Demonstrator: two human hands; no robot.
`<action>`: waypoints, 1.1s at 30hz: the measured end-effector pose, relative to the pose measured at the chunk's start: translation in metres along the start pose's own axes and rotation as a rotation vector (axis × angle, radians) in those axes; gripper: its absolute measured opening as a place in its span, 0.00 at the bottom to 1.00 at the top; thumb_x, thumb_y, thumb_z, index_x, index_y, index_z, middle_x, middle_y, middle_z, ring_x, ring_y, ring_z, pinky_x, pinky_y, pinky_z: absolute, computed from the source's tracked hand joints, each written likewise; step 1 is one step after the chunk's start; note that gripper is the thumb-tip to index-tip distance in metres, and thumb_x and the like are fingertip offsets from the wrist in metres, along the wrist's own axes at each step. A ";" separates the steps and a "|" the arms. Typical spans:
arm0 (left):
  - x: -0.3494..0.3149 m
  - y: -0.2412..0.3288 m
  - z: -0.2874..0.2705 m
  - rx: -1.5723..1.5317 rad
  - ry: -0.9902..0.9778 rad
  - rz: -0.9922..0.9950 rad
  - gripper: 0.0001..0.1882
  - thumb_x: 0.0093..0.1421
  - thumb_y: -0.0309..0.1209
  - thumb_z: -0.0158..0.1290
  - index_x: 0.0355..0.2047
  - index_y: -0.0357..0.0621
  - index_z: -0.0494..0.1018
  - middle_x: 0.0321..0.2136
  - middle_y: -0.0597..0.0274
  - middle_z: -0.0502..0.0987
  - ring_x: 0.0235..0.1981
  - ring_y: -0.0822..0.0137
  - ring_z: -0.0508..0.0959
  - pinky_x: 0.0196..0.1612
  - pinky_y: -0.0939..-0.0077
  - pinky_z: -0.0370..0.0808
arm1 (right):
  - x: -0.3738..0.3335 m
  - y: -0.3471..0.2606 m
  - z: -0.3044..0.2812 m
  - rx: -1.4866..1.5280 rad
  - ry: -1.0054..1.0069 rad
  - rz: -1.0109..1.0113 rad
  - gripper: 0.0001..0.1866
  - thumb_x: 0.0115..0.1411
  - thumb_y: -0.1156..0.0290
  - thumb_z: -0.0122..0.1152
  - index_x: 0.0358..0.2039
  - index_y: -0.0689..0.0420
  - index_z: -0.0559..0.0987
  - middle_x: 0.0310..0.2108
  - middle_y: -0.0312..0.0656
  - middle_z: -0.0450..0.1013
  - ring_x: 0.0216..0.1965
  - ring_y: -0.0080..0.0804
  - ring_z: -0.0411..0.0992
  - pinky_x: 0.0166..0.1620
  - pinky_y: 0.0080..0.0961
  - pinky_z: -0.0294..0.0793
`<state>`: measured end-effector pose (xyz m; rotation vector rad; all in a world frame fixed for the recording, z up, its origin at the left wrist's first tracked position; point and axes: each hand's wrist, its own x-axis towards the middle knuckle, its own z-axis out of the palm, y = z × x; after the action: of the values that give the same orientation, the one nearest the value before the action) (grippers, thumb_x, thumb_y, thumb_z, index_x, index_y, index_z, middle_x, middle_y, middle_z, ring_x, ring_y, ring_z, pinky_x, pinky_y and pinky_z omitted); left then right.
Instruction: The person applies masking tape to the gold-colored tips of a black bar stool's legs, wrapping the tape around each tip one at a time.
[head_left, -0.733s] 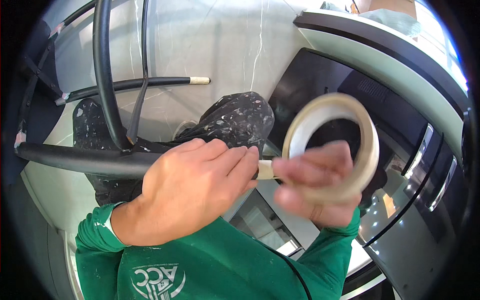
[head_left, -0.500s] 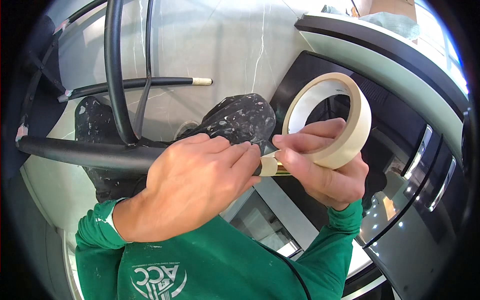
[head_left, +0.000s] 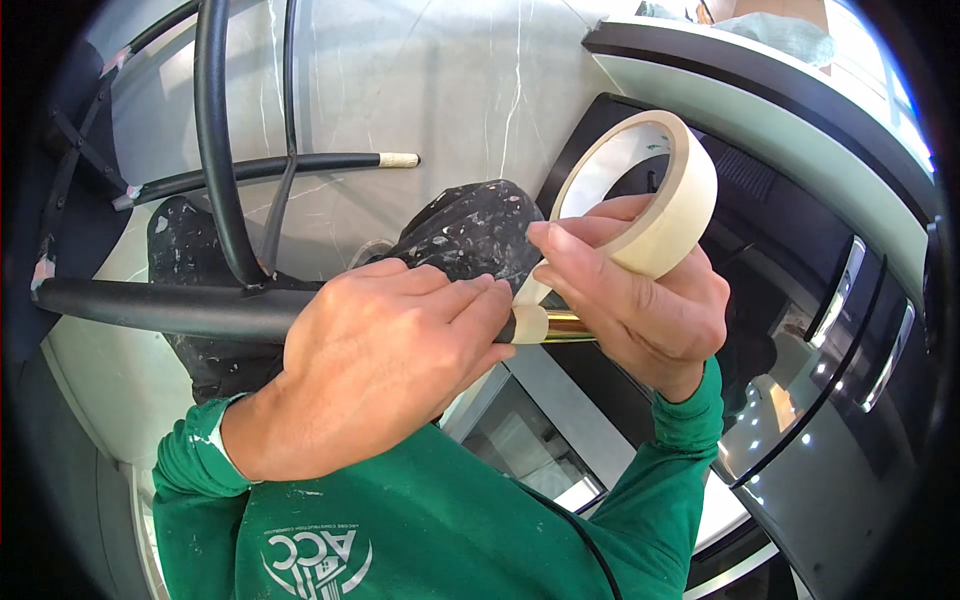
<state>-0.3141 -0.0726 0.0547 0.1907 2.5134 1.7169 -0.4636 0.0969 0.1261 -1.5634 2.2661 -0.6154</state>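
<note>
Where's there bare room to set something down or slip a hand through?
Bare floor shows between the far leg, the knee and the black unit. A narrower strip lies between the thick bar and thin bar, its depth unclear. It's crowded at the taped end of the near leg, where left hand, right hand and tape roll bunch up.

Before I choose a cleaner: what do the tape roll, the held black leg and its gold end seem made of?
Tape roll: probably paper, from its matte cream surface.
Black leg: likely painted metal, by its satin sheen; possibly wood.
Gold end: perhaps polished metal or plating, showing mirror-like streaks.
</note>
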 end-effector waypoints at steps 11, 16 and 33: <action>-0.001 0.001 0.001 0.038 0.021 0.006 0.15 0.56 0.38 0.67 0.35 0.44 0.75 0.27 0.67 0.78 0.30 0.65 0.81 0.34 0.67 0.76 | -0.014 -0.034 -0.011 0.130 -0.045 0.068 0.31 0.37 0.75 0.73 0.49 0.56 0.88 0.44 0.54 0.82 0.33 0.41 0.81 0.37 0.32 0.83; -0.001 0.000 -0.002 -0.001 -0.035 -0.026 0.20 0.56 0.36 0.68 0.47 0.42 0.82 0.33 0.60 0.86 0.33 0.58 0.85 0.32 0.65 0.77 | -0.019 -0.053 -0.018 0.040 -0.107 0.169 0.26 0.46 0.73 0.77 0.48 0.39 0.88 0.47 0.42 0.84 0.39 0.34 0.78 0.38 0.28 0.77; 0.001 0.002 -0.003 -0.020 -0.020 -0.019 0.22 0.56 0.38 0.69 0.49 0.42 0.81 0.30 0.58 0.83 0.30 0.54 0.82 0.33 0.61 0.75 | -0.010 -0.011 -0.001 -0.038 0.073 0.018 0.26 0.45 0.82 0.71 0.49 0.58 0.88 0.40 0.47 0.84 0.39 0.40 0.81 0.45 0.32 0.83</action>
<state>-0.3152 -0.0742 0.0577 0.1817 2.4744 1.7242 -0.4519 0.1027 0.1331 -1.5603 2.3558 -0.6382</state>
